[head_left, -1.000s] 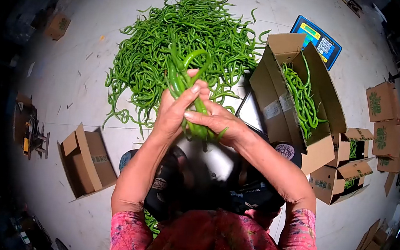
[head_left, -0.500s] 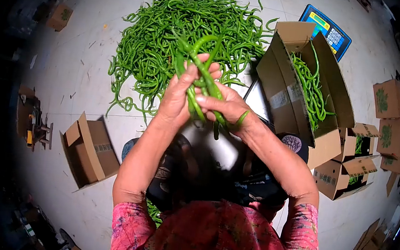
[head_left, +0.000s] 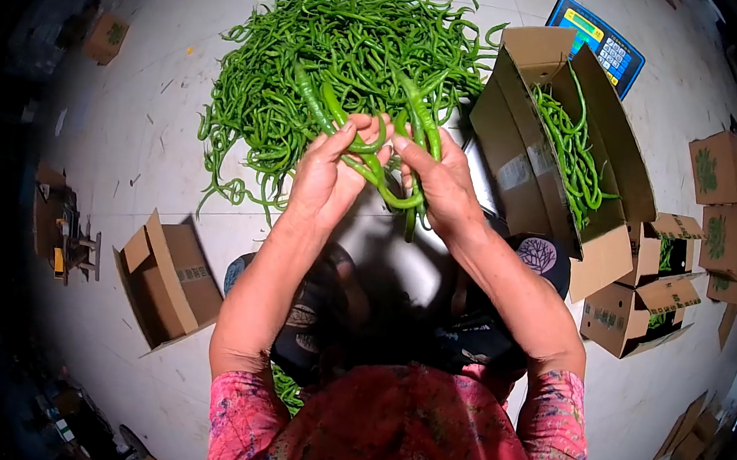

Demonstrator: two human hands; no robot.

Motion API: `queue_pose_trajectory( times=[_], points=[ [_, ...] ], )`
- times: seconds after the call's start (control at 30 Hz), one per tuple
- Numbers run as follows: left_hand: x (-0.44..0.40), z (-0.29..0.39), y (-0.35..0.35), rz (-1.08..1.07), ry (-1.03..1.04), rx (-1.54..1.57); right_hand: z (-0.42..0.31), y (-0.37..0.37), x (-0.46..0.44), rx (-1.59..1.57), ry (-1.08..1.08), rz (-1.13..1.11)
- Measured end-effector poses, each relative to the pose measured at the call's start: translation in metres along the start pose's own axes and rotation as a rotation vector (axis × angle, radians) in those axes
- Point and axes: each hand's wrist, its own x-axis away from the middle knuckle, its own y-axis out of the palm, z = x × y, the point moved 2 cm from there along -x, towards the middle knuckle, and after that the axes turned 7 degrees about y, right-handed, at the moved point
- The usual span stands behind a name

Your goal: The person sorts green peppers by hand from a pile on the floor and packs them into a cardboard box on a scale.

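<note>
My left hand (head_left: pixel 331 171) is closed on a few long green peppers (head_left: pixel 315 101), whose ends stick out above the fingers and curve across below. Close beside it on the right, my right hand (head_left: pixel 436 176) grips more green peppers (head_left: pixel 419 104), with the thumb pressed on them. Both hands are over the near edge of a large heap of green peppers (head_left: pixel 335 44) on the floor. To the right, an open cardboard box (head_left: pixel 523 148) holds green peppers (head_left: pixel 568 153) and sits tilted on a scale, whose blue display panel (head_left: pixel 597 42) shows behind it.
An open cardboard box (head_left: pixel 167 284) lies on the floor at the left. Right of my knees stand two smaller boxes (head_left: pixel 613 317) with peppers inside. Stacked cartons (head_left: pixel 721 170) are at the far right, and a small carton (head_left: pixel 106 38) sits at the upper left.
My hands have moved from overlapping round one bunch to slightly apart, and the peppers are now split between them. The view has shifted slightly.
</note>
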Motion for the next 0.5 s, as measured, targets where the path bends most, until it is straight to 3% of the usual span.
queue_pose_trajectory(
  times=[0.03,0.13,0.17,0.27,0.5],
  points=[
    [0.004,0.001,0.006,0.059,-0.005,-0.014,0.002,-0.003,-0.004,0.007,-0.006,0.008],
    [0.001,0.019,-0.002,-0.040,0.074,0.035,0.002,-0.010,-0.010,0.016,0.045,-0.004],
    [-0.002,0.024,-0.005,0.104,0.111,0.058,0.001,-0.011,-0.009,0.032,0.076,-0.025],
    [-0.011,0.042,-0.021,-0.076,0.071,0.317,0.003,-0.005,-0.004,0.168,0.164,-0.141],
    [-0.007,0.041,-0.013,-0.102,0.125,0.221,0.017,0.014,0.010,0.277,0.262,-0.389]
  ],
)
